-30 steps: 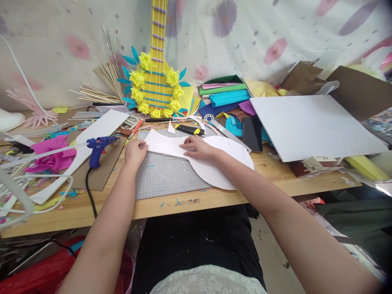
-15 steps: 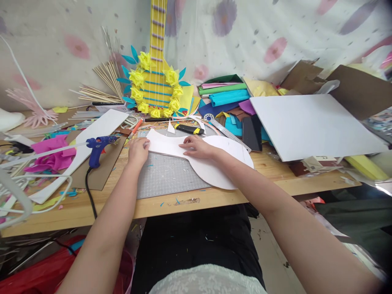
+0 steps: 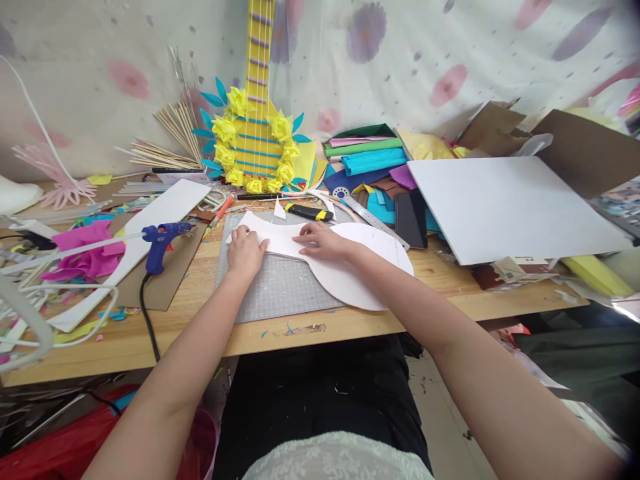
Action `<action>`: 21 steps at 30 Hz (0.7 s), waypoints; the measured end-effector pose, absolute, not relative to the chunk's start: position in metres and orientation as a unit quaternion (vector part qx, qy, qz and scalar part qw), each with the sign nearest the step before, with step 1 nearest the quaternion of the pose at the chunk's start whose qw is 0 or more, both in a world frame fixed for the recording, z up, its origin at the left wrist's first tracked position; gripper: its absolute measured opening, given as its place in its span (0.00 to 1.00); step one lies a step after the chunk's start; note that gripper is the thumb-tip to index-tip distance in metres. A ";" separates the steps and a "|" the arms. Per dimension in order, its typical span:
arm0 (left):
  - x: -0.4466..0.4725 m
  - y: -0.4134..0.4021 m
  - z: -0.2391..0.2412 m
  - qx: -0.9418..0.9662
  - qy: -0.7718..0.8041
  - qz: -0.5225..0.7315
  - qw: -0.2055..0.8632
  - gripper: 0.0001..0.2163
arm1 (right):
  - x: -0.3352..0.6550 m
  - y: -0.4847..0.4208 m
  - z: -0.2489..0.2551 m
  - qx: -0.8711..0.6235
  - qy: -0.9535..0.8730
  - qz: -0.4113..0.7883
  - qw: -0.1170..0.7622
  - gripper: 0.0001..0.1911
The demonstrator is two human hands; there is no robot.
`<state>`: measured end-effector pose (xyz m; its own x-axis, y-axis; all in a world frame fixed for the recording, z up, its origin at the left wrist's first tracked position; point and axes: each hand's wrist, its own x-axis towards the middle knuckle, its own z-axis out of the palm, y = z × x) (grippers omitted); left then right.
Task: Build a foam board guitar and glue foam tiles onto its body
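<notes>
A white guitar-shaped foam board cutout lies across a grey cutting mat on the wooden table. My left hand rests on the cutout's narrow left end, fingers curled down onto it. My right hand lies flat on the cutout's waist with fingers stretched out, pressing it to the mat. A yellow-and-black utility knife sits just beyond my right hand.
A blue glue gun with its cord lies left of the mat on brown card. A yellow paper guitar with flowers leans on the back wall. Stacked coloured papers, a metal ruler and a large white board fill the right.
My left hand has slid right along the table onto the left end of the white cutout. My right hand has stayed in place.
</notes>
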<state>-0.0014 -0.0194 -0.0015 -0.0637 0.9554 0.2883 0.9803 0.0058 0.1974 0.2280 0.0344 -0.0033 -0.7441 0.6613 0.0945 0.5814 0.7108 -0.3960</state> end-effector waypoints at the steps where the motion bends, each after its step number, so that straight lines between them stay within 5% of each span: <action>1: 0.001 -0.021 -0.001 -0.686 -0.709 -0.159 0.039 0.15 | 0.228 0.035 -0.004 -0.338 -0.918 0.173 0.116 0.23; 9: 0.020 -0.029 -0.004 -0.694 -0.706 -0.130 0.062 0.28 | 0.229 0.037 -0.009 -0.331 -0.919 0.169 0.131 0.23; 21: 0.022 -0.028 -0.003 -0.679 -0.723 -0.106 0.077 0.28 | 0.228 0.041 -0.009 -0.329 -0.920 0.172 0.126 0.22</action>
<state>0.0216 -0.0279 -0.0031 -0.0663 0.9647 0.2550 0.9973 0.0560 0.0478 0.2282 0.0412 -0.0086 -0.7524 0.6480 0.1183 0.5615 0.7248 -0.3993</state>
